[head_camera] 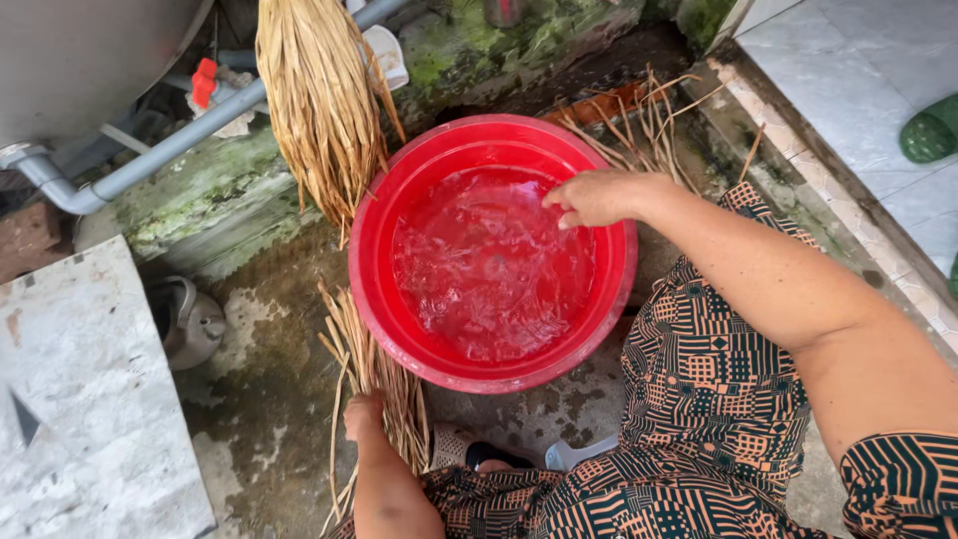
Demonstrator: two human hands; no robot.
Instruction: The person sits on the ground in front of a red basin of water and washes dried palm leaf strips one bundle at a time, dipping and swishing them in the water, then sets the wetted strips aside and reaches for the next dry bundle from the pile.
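Observation:
A red plastic basin [371, 262] full of rippling water sits on the wet concrete ground. My right hand [599, 196] hovers over the water just inside the basin's far right rim, fingers curled, with nothing visible in them. My left hand [363, 415] grips the lower end of a bundle of dry straw stalks [384, 384] that lies against the basin's near left side. A thicker sheaf of straw [319, 100] hangs down above the basin's left rim; whether it joins the held bundle is unclear.
Loose stalks [639, 125] lie behind the basin by a mossy wall [469, 45]. At the left are a grey pipe [150, 160] with a red valve [204, 82], a concrete slab [90, 399] and a metal kettle [190, 319]. A tiled step [858, 90] rises on the right.

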